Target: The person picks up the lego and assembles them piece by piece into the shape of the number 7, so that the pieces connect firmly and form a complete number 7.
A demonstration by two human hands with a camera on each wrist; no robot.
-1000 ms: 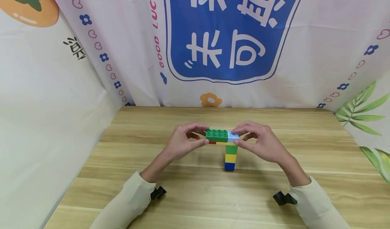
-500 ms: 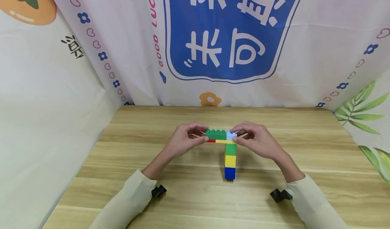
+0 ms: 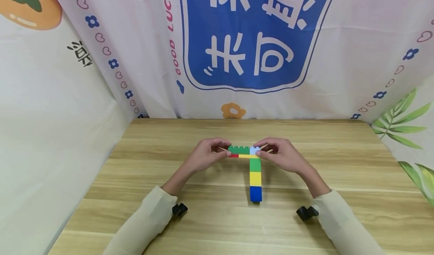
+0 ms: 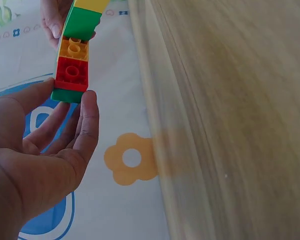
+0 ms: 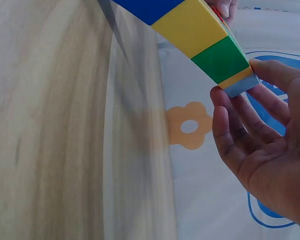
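Between the two hands is a structure of joined toy building bricks. Its top bar has a studded green brick (image 3: 239, 150) and a light blue brick (image 3: 255, 150) over thin red (image 4: 72, 73) and orange-yellow pieces. Below the bar's right end hangs a column of green, yellow (image 5: 191, 27) and blue (image 3: 255, 193) bricks. My left hand (image 3: 207, 155) pinches the bar's left end between thumb and fingers. At the light blue end, my right hand (image 3: 280, 155) pinches likewise. Brick undersides with round tubes show in the left wrist view.
A wood-grain table (image 3: 135, 217) lies beneath the hands. Behind it hangs a white printed cloth (image 3: 159, 96) with a blue sign and an orange flower. Small black devices (image 3: 306, 213) sit at both sleeve cuffs.
The structure has tilted so that its bar studs now face up and the column shows longer from the front. Both hands keep their pinch; the right has shifted slightly left.
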